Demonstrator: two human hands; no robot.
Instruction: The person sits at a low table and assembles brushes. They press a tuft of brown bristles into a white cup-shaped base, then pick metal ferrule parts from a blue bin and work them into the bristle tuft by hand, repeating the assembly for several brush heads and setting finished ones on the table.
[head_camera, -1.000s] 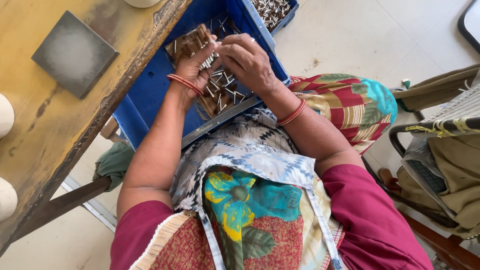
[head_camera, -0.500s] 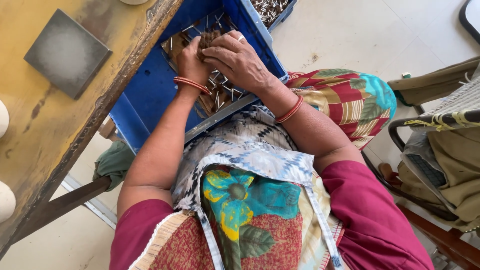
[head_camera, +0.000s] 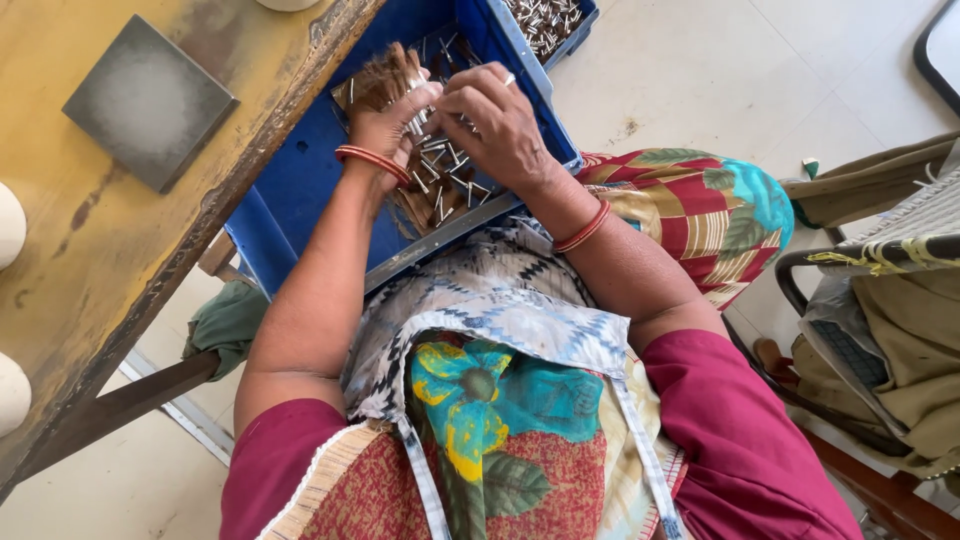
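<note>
Patterned cloth with a teal and yellow flower (head_camera: 480, 400) lies nearest the camera, over the person's lap, with maroon sleeves at either side. From there both forearms reach forward into a blue plastic crate (head_camera: 290, 190) that rests tilted against the person's knees, beside the edge of a worn yellow wooden bench (head_camera: 60, 260).

The left hand (head_camera: 385, 125), an orange bangle at its wrist, has its fingers closed around a bundle of thin brown sticks with silvery metal tips (head_camera: 385, 80); the bundle stands up out of the fist. The right hand (head_camera: 495, 120), also bangled, meets the left just above the crate, its fingers pinched together at the bundle's metal ends; what exactly they pinch is too small to tell. Beneath both hands, more loose brown sticks and small metal pieces (head_camera: 440, 185) lie scattered on the crate's floor.

On the bench, well apart from the hands, lies a flat grey square plate (head_camera: 150, 100). Farther off, beyond the first crate, a second blue bin (head_camera: 550, 25) holds a heap of small shiny metal parts. A chair draped with khaki cloth (head_camera: 890, 310) stands to the right on the pale tiled floor.
</note>
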